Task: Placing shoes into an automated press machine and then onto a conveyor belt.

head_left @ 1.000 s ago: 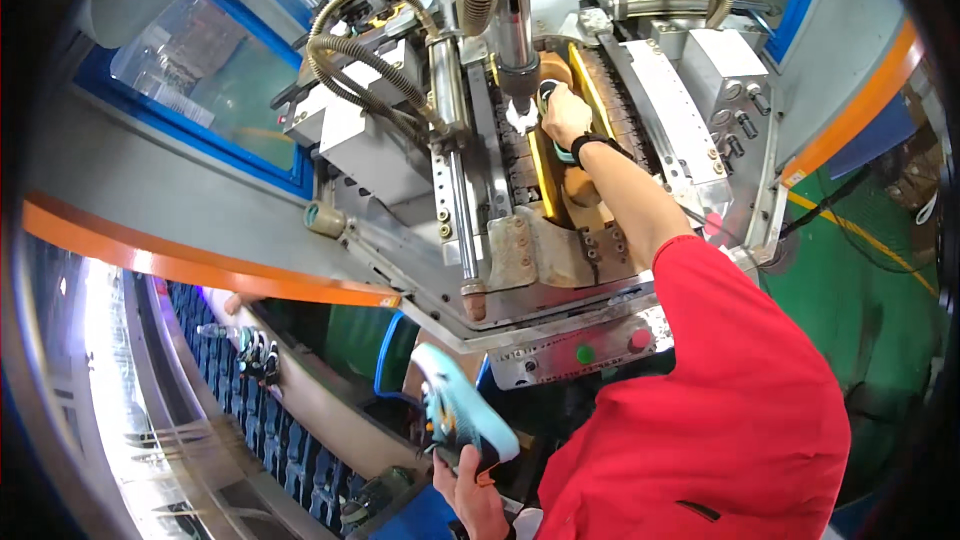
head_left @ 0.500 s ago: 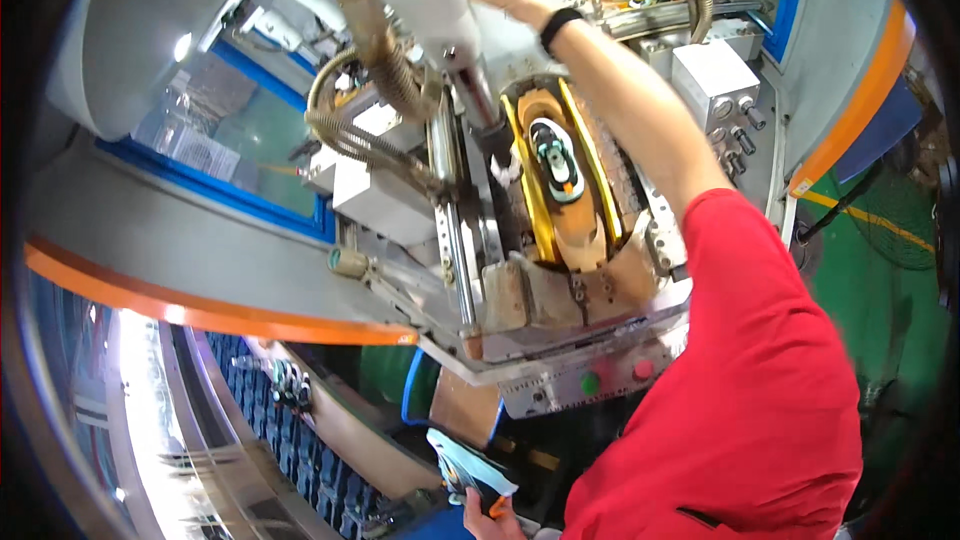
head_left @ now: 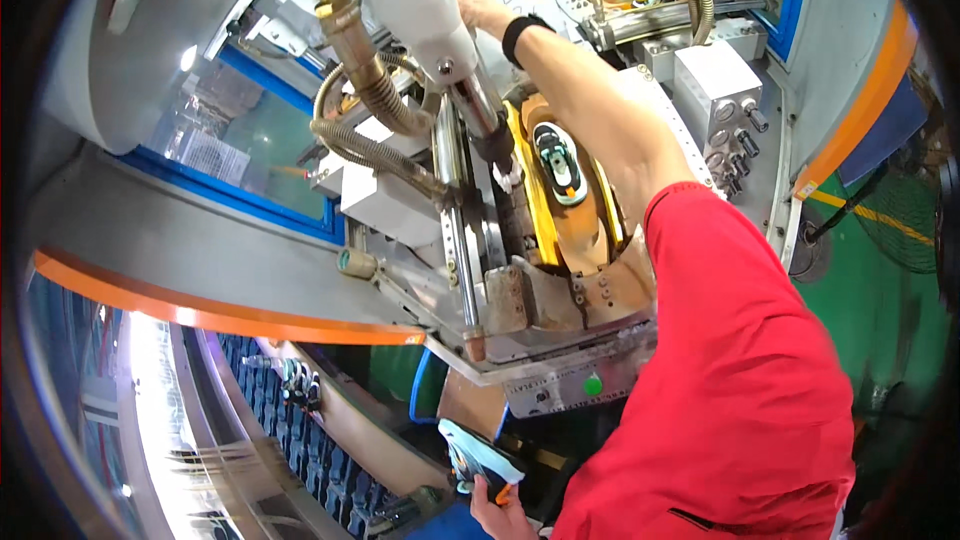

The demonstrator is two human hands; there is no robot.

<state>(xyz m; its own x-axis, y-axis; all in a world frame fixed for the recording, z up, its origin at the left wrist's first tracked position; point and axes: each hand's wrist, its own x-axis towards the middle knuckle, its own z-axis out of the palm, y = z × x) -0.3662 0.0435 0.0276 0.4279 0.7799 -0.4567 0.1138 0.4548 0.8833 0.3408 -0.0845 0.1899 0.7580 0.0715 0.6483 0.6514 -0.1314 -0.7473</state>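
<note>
Via remote feed, my L hand [head_left: 498, 514], fingers pinching a light-blue-and-blk shoe [head_left: 480, 453] well apart from the yellow-walled mould [head_left: 540, 222]; R hand [head_left: 477, 2] by rounded white housing [head_left: 420, 15], fingers hidden, can't judge. Tip: keep R forearm [head_left: 590, 85] off seated blk-and-white shoe [head_left: 560, 162].

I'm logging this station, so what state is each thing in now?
Left hand: closed on the light-blue shoe
Light-blue shoe: held, off the machine
Right hand: raised beside white housing, fingers partly hidden
Shoe in machine: resting, opening facing up
Yellow side plates: apart, flanking that shoe
Metal shaft: beside that shoe, not touching
</note>
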